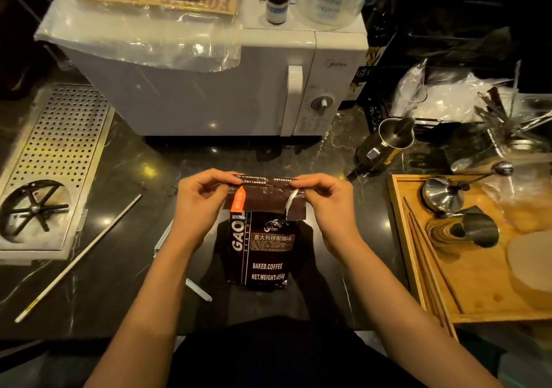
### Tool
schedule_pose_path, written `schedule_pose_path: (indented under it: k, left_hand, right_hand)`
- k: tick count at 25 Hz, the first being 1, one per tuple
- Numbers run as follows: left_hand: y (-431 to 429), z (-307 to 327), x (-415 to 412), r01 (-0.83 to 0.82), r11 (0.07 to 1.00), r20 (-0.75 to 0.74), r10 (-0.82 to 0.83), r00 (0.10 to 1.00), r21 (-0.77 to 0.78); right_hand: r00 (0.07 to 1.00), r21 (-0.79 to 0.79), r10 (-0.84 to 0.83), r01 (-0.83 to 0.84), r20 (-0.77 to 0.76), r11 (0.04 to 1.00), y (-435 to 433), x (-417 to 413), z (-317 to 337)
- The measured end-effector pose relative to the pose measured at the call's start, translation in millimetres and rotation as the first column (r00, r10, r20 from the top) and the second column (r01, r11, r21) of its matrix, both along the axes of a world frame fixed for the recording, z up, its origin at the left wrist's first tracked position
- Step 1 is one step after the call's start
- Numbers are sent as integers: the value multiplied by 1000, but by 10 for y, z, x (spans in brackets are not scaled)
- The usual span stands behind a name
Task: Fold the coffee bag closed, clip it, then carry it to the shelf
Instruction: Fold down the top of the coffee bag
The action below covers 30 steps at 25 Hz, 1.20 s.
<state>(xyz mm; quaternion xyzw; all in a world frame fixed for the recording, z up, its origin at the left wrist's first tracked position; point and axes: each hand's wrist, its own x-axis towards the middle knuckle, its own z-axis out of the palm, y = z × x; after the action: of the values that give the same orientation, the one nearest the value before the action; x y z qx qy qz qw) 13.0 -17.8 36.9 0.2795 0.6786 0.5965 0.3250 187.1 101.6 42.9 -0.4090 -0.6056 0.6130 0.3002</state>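
Note:
A dark brown coffee bag [263, 256] with white lettering stands on the black marble counter, right in front of me. Its top is bent over toward me into a flap [264, 201], with an orange tag on the left and a torn white edge on the right. My left hand [200, 202] pinches the flap's left end. My right hand [322, 199] pinches its right end. Two pale blue clip bars lie on the counter, one [162, 238] behind my left forearm and one [198, 290] below it.
A white microwave [215, 88] stands right behind the bag. A perforated metal drip tray [53, 160] sits at left, with a long white stick [77, 256] beside it. At right are a steel pitcher [394, 136] and a wooden tray [415, 268] with metal tools.

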Motion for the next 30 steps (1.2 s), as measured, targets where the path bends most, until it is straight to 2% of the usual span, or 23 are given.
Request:
schedule_pose_path:
  k: [8, 12, 16, 19, 22, 30]
  left_hand:
    - [-325, 169, 239, 81, 993, 16, -83, 996, 80]
    - [-382, 190, 350, 99, 992, -15, -98, 995, 82]
    - [-372, 154, 508, 16, 995, -43, -12, 999, 94]
    - [-368, 130, 588, -50, 994, -28, 53, 998, 102]
    - [-349, 116, 645, -60, 992, -50, 66, 997, 110]
    - [-225, 198, 834, -118, 979, -140, 142, 980, 166]
  right_hand:
    - [1000, 149, -20, 22, -17, 989, -322, 200, 103]
    - [998, 156, -50, 54, -25, 986, -509, 278, 132]
    - [995, 112, -66, 74, -77, 991, -704, 303, 181]
    - [999, 137, -33, 35, -12, 990, -768, 252, 154]
    - [996, 167, -80, 74, 35, 983, -754, 197, 132]
    - [990, 223, -139, 142, -32, 964, -706, 191, 185]
